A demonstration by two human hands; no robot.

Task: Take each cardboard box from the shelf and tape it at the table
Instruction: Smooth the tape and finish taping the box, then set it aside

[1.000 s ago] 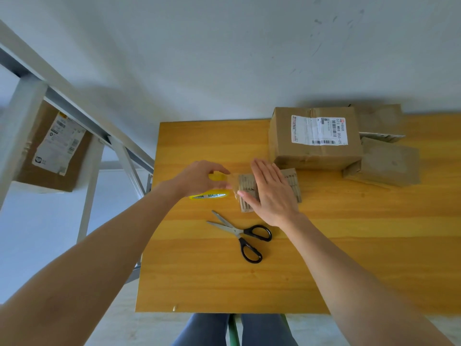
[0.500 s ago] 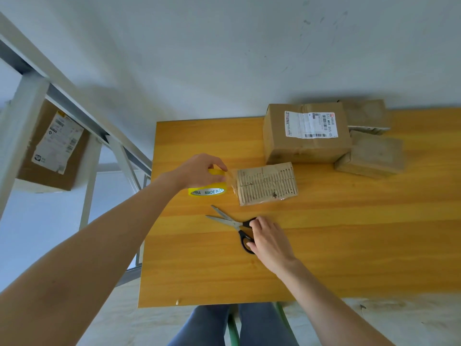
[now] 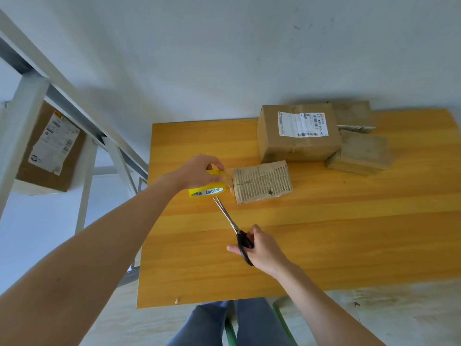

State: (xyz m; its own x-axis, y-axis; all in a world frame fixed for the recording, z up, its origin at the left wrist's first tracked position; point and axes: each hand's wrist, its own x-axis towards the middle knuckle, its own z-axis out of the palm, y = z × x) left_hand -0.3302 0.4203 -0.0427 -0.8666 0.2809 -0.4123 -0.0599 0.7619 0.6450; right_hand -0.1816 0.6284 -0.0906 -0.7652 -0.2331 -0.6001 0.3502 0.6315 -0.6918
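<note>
Yellow roll (image 3: 208, 188), gripped by L hand (image 3: 197, 171), pulls tape (image 3: 229, 177) taut off box (image 3: 262, 182); R hand (image 3: 263, 250) grips scissors (image 3: 232, 222), aimed to cut.

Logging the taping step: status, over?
Left hand grips tape roll, strip stretched to small box. Right hand holds scissors, tips near roll. Nothing blocks the cut.

The shelf box (image 3: 42, 179) (label (image 3: 55, 143) unreadable) sits partly behind the frame (image 3: 23, 116).

Yellow table (image 3: 324, 233) with a ribbed flat box (image 3: 263, 182), a labelled box (image 3: 282, 146) and two smaller boxes (image 3: 360, 153).
</note>
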